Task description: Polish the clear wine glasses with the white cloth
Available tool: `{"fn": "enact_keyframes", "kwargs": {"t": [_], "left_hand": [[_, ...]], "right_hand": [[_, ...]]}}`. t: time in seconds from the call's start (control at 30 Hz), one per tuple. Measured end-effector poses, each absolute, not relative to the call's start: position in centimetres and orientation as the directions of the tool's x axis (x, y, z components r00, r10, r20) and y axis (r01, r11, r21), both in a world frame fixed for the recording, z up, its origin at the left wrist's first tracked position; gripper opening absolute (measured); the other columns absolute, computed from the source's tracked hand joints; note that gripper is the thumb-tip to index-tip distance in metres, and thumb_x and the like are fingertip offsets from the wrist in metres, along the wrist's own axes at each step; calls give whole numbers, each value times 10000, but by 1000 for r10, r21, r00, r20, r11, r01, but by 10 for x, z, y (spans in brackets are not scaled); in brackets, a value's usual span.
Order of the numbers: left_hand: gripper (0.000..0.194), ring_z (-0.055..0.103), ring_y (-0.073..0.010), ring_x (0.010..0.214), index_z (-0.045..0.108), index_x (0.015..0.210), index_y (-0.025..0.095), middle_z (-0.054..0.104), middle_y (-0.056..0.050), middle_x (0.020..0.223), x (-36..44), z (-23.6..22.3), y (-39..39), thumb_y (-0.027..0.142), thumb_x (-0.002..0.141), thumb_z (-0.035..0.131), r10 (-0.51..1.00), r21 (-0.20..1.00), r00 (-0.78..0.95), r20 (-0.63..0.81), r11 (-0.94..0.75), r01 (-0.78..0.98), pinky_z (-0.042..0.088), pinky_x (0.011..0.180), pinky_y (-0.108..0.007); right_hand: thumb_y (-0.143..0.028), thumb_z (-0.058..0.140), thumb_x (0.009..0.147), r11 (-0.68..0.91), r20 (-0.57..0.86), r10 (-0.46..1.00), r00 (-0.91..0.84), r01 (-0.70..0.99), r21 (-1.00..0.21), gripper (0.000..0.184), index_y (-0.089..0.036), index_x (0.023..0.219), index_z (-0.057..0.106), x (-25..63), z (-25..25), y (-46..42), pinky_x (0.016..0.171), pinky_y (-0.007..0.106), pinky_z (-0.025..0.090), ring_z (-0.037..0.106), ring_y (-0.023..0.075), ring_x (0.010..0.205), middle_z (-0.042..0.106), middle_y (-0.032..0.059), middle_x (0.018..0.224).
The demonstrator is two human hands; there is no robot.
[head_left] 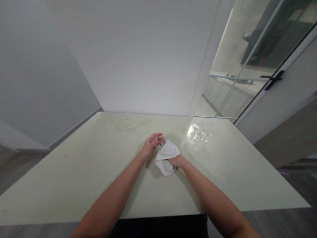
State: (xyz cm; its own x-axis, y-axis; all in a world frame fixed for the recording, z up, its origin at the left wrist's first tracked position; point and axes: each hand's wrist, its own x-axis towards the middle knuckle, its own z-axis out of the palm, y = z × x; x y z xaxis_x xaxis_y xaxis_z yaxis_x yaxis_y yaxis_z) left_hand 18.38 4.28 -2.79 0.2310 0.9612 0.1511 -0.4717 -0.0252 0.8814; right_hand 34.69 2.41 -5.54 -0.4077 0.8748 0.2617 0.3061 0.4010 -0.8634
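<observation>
Near the middle of the table, my left hand (151, 145) is closed around a clear stemmed glass (159, 142), its fingers wrapped about the bowl. My right hand (175, 161) grips a white cloth (167, 153), which is bunched over the fingers and hides most of them. The cloth's upper edge meets the near side of the glass and covers part of it. Both hands are just above the tabletop.
The pale table (86, 185) stands against a white wall (138, 66). A clear stemmed glass (127, 121) stands at the back left. Several clear stemmed glasses (200, 134) are grouped at the back right. A glazed door with a black handle (273, 79) is to the right.
</observation>
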Motion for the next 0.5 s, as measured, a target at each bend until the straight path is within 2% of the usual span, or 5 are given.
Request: {"fn": "enact_keyframes", "kwargs": {"t": [0.13, 0.23, 0.3, 0.4, 0.5], "left_hand": [[548, 651, -186, 911, 649, 1093, 193, 705, -90, 1043, 182, -26, 40, 471, 654, 824, 936, 859, 312, 162, 22, -511, 479, 815, -302], [555, 629, -152, 869, 673, 1087, 183, 695, -66, 1001, 184, -28, 43, 414, 617, 857, 950, 898, 247, 192, -68, -436, 465, 766, -255], [551, 627, -153, 864, 683, 1072, 171, 695, -61, 964, 185, -28, 44, 365, 593, 874, 958, 916, 212, 190, -96, -389, 459, 769, -252], [541, 651, -199, 900, 664, 1100, 168, 712, -94, 999, 184, -24, 41, 419, 648, 825, 951, 899, 272, 144, -11, -437, 468, 812, -306], [547, 658, -227, 897, 653, 1105, 170, 718, -115, 1014, 183, -21, 38, 518, 694, 753, 925, 868, 363, 114, 85, -489, 477, 812, -346]], "right_hand": [[-253, 673, 770, 393, 259, 875, -409, 287, -874, 446, -279, 1214, 642, 349, -57, 23, 1205, 434, 288, 472, 216, 1363, 579, 38, 1397], [-316, 664, 782, 342, 247, 910, -332, 265, -902, 396, -220, 1166, 659, 352, -65, 20, 1140, 462, 383, 598, 244, 1226, 669, 97, 1268], [-351, 668, 784, 346, 268, 912, -310, 229, -910, 375, -192, 1123, 673, 353, -68, 19, 1098, 465, 429, 634, 258, 1165, 712, 115, 1170], [-339, 633, 818, 350, 260, 891, -372, 199, -915, 295, -214, 1079, 689, 351, -68, 18, 1133, 433, 389, 600, 231, 1213, 724, 89, 1130], [-315, 577, 854, 285, 176, 895, -411, 222, -932, 258, -255, 1077, 692, 347, -63, 17, 1167, 455, 334, 583, 207, 1233, 720, 55, 1136]]}}
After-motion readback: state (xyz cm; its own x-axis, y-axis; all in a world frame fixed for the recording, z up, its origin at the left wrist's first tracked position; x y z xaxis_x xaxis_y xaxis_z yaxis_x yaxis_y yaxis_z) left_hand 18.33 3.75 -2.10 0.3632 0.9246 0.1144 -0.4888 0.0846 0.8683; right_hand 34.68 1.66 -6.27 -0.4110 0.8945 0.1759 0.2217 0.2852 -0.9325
